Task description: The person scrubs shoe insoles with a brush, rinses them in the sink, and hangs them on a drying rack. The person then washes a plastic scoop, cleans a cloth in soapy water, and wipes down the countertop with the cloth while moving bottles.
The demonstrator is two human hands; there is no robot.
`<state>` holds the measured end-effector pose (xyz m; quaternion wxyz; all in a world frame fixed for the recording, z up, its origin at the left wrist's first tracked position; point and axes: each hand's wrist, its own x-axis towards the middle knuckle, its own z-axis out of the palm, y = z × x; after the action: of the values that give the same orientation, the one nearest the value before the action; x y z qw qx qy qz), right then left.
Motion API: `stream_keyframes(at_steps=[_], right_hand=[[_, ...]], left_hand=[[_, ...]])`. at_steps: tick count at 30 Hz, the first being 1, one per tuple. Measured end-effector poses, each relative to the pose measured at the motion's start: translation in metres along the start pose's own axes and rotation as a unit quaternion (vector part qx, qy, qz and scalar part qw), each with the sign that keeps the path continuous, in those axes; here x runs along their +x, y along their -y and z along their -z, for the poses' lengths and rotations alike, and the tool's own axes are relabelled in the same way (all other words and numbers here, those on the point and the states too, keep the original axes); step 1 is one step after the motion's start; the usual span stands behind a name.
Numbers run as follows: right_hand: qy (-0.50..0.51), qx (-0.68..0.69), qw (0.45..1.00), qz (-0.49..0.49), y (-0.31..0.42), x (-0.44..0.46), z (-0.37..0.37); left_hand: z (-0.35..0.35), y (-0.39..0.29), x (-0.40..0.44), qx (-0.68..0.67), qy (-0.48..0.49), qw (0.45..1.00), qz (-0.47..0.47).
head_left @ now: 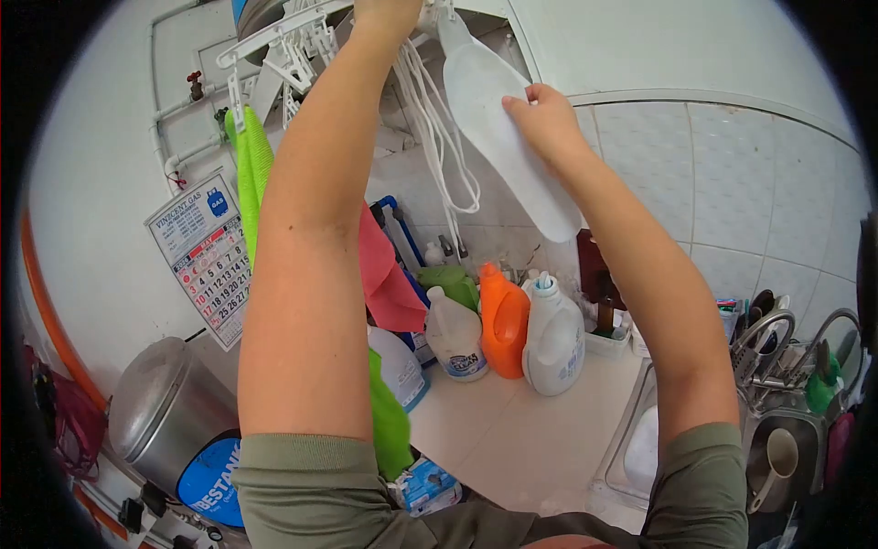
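1. Well, the white piece (pixel 485 101) hangs at the far centre, its upper end up by the hanger (pixel 274 38); whether a clip secures that end, I can't tell.
2. The right hand (pixel 546 123) grasps its right edge between thumb and fingers, so the handling looks unfinished.
3. The left hand (pixel 389 9) is mostly cut off at the top, near the hanger; its grip can't be told.
4. On the left, the green cloth (pixel 249 174) is already clipped up; the red cloth's (pixel 389 288) fastening is hidden.
5. More clips (pixel 294 69) bunch together; bottles (pixel 503 320) stand below. How much remains isn't shown.
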<state>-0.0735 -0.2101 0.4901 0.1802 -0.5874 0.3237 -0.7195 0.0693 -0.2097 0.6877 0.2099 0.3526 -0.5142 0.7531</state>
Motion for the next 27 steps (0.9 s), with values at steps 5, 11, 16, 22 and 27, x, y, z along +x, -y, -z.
stream_keyframes(at_steps=[5, 11, 16, 22, 27], right_hand=[[-0.012, -0.051, 0.999, 0.014, -0.006, 0.025, -0.004], [0.010, -0.106, 0.994, 0.019, 0.001, 0.025, -0.003], [0.013, -0.129, 0.991, 0.020, -0.002, 0.032, -0.006], [0.030, -0.132, 0.991, 0.009, 0.010, 0.029, -0.008], [0.027, -0.132, 0.990, 0.038, 0.016, 0.029, -0.010]], left_hand=[[0.000, 0.006, 0.005, 0.013, 0.048, 0.996, -0.068], [0.016, 0.012, 0.020, 0.085, 0.219, 0.962, -0.137], [0.012, 0.011, 0.014, 0.056, 0.171, 0.972, -0.148], [0.024, 0.005, 0.014, 0.041, 0.163, 0.982, -0.088], [0.029, 0.010, 0.007, 0.025, 0.048, 0.986, -0.159]])
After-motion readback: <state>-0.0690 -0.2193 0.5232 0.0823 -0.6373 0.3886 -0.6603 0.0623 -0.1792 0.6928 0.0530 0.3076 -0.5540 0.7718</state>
